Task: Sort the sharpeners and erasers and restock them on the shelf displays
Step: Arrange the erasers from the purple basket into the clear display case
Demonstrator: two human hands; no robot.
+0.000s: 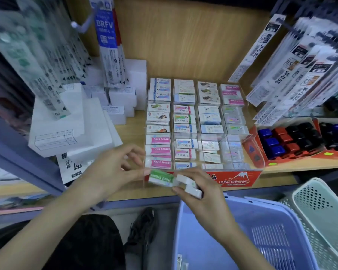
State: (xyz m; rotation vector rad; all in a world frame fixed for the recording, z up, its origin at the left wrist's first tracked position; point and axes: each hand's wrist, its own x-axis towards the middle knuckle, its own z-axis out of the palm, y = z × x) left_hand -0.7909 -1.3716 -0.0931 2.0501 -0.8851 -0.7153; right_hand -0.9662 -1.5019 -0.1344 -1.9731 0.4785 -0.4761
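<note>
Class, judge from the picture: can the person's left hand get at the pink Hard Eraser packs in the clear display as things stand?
Probably yes. The left hand is beside the pink Hard Eraser packs; the clear display is open-topped and nothing covers them, though it must reach over the side wall.

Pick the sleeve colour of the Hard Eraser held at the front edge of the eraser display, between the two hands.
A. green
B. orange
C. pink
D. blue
A: the eraser that the right hand grips along with a few white ones, just in front of the display case, has a green sleeve printed Hard Eraser, and the thumb of the left hand touches its other end.
</note>
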